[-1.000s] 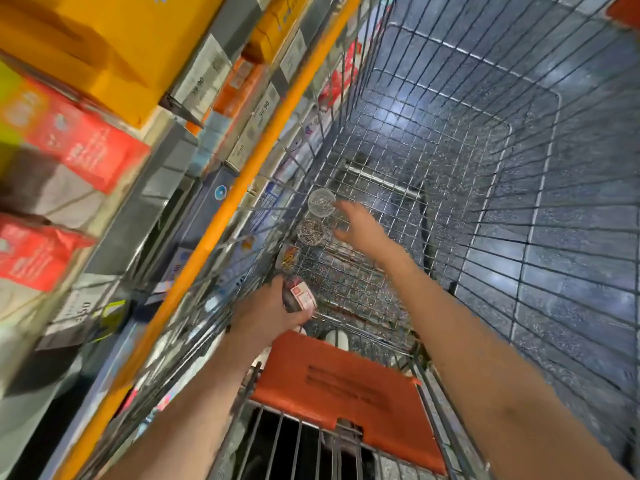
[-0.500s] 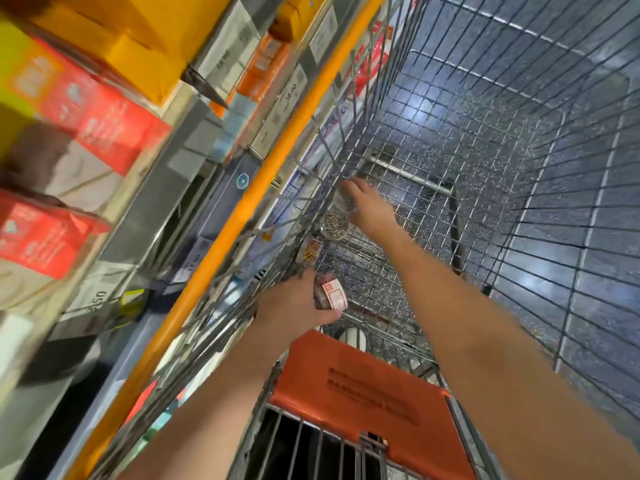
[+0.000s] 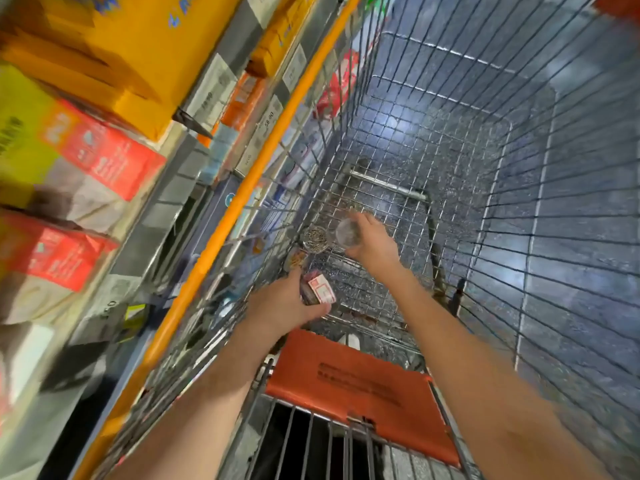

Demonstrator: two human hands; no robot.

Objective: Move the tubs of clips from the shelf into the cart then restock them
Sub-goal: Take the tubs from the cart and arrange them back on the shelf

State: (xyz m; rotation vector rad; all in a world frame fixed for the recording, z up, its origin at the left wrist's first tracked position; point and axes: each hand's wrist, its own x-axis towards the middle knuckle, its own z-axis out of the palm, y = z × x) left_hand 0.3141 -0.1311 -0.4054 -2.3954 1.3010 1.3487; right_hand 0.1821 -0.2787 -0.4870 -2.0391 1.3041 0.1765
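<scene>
Tubs sit low inside the cart — my right hand grips a clear tub, my left hand a labelled tub. Another tub rests beside the clear one; a careless lift could knock it over.

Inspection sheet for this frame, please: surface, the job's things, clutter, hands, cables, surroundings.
Surface: wire floor of the shopping cart, grey tiled floor showing through it.
Job's things: clear tub of metal clips on the cart floor by its left wall; a second clear tub in the right hand; a red-labelled tub in the left hand; one more tub lying between, blurred.
Clutter: nothing seen.
Hands: right hand grips the second clear tub; left hand grips the red-labelled tub.
Cables: nothing seen.
Surroundings: orange cart rail, orange child-seat flap, shelves of boxed goods with price tags at left.
</scene>
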